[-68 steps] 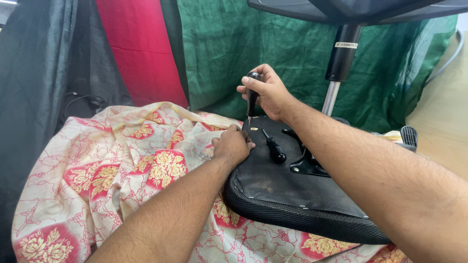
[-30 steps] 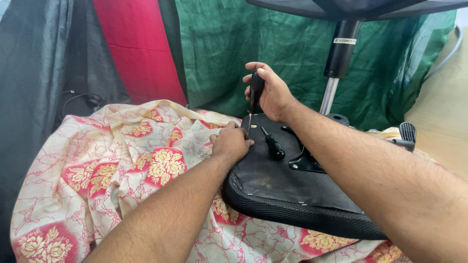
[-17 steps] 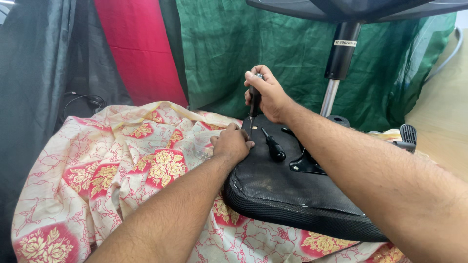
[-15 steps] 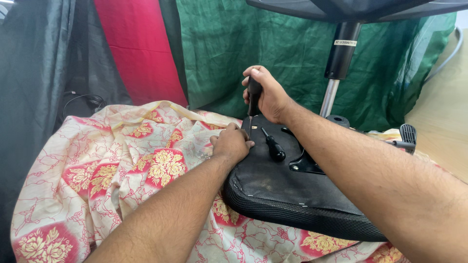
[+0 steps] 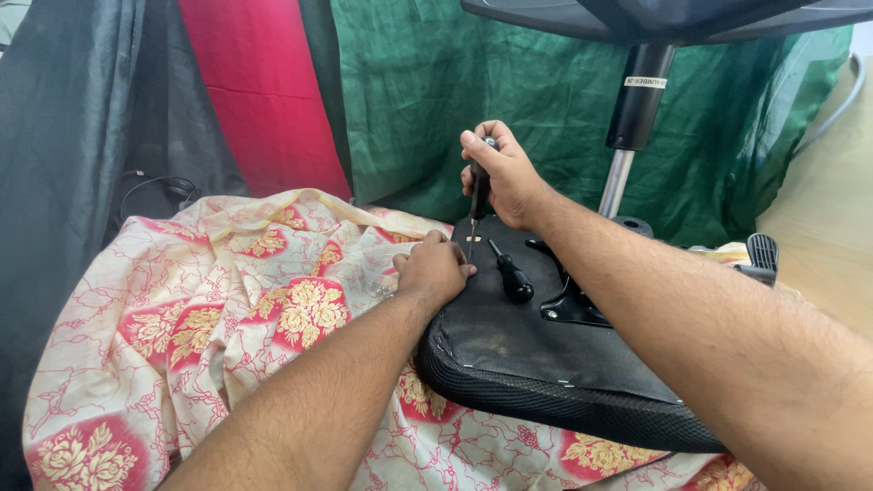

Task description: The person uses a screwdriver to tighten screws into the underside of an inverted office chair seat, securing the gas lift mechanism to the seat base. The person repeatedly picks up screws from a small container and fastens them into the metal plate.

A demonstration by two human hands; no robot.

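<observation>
A black chair seat (image 5: pixel 536 364) lies upside down on a floral cloth (image 5: pixel 245 318). My right hand (image 5: pixel 500 173) grips the black handle of a screwdriver (image 5: pixel 476 205) held upright, its tip touching the seat's near-left corner. My left hand (image 5: pixel 435 268) rests closed on that corner, fingers by the screwdriver's tip. A second black-handled screwdriver (image 5: pixel 511 273) lies loose on the seat, just right of my left hand. A black metal bracket (image 5: pixel 573 305) is fixed to the seat's underside.
A chair base with a black gas-lift column (image 5: pixel 637 105) and chrome rod stands behind the seat. Green (image 5: pixel 436 82), red (image 5: pixel 250 91) and dark grey (image 5: pixel 73 136) fabrics hang at the back. A black knob part (image 5: pixel 762 255) sits at the right, beside a wooden surface.
My right hand has shifted its grip and turned slightly on the screwdriver handle. My left hand and the seat have stayed in place.
</observation>
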